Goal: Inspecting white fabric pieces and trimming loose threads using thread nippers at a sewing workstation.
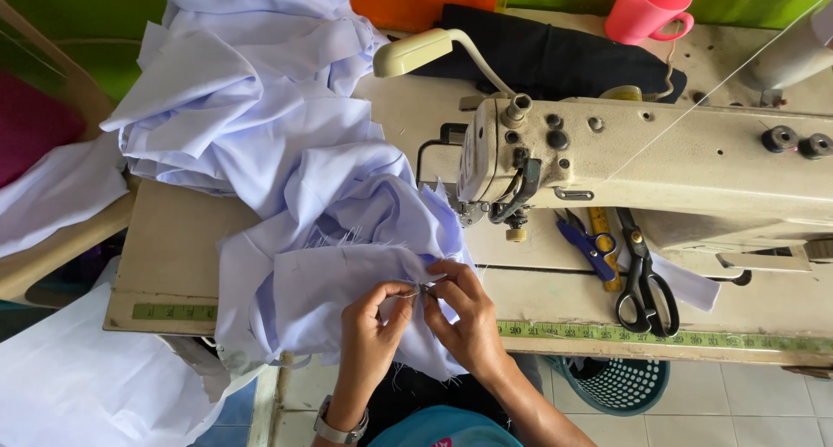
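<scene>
Fingertips (415, 292) of left hand (369, 330) and right hand (464, 312) pinched shut on cloth (338, 273) edge at table (173, 247) front, short of needle (475, 211); risk of slipped fold, snagged frayed threads, or bulk dragging off table.

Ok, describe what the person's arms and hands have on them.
Both forearms are bare, with no sleeves in view. The left hand has a silver metal-band wristwatch at the wrist. The right hand wears nothing visible: no gloves, no rings that can be made out.
</scene>
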